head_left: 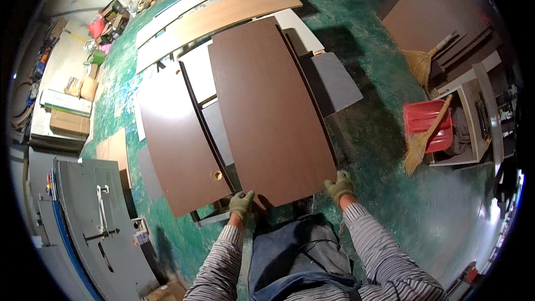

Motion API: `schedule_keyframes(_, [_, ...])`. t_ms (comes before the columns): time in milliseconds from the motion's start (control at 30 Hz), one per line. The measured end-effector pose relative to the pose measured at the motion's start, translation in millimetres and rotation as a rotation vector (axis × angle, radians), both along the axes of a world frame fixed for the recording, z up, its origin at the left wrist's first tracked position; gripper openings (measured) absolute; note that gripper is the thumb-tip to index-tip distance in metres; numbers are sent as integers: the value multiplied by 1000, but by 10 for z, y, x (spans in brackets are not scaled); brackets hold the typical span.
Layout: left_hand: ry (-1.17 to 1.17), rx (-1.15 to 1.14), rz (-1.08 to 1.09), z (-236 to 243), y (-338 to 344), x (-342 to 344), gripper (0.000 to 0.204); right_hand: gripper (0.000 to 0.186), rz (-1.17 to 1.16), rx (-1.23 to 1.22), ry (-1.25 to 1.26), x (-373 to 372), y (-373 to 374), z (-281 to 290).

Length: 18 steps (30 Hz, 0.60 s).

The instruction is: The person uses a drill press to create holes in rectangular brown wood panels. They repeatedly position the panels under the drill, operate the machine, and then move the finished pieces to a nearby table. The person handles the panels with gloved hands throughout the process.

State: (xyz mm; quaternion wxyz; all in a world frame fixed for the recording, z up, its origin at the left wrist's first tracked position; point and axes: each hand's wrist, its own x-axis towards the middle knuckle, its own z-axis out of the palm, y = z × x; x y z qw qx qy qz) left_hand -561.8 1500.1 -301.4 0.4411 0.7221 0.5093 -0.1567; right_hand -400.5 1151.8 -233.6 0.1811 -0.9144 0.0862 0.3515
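Note:
A large brown panel (pixel 273 117) lies lengthwise in front of me. Its near left corner is in the grip of my left hand (pixel 241 205), which wears a green glove. My right hand (pixel 340 185), gloved alike, grips the near right corner; the fingertips under the board are hidden. To the left, with a gap between, is a second brown panel (pixel 178 161) with a round hole near its close end. Dark strips run along the right edges of both panels. Under and beside them show a white board (pixel 198 72) and a grey board (pixel 331 86).
A light wood board (pixel 228 17) lies crosswise beyond the panels. On the right are a straw broom (pixel 421 150), a red dustpan (pixel 426 122) and leaning brown boards (pixel 446 11). A grey machine (pixel 100 234) stands at the near left; cardboard boxes (pixel 69 122) sit farther back.

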Motion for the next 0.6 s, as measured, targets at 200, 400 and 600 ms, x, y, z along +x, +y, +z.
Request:
schedule_keyframes(200, [-28,-807,382,32,-476,-933,30,63,-641,456,178,-862,-1011,-394])
schedule_keyframes(400, [-299,-1042,586,-150,-555,-1066,26,69,-1226,599,101,-1461,-1234,-420])
schedule_keyframes(600, [-283,-1072,427,-350,-330,-1117,24,69,-1082,532,-29,-1575,-954,-317])
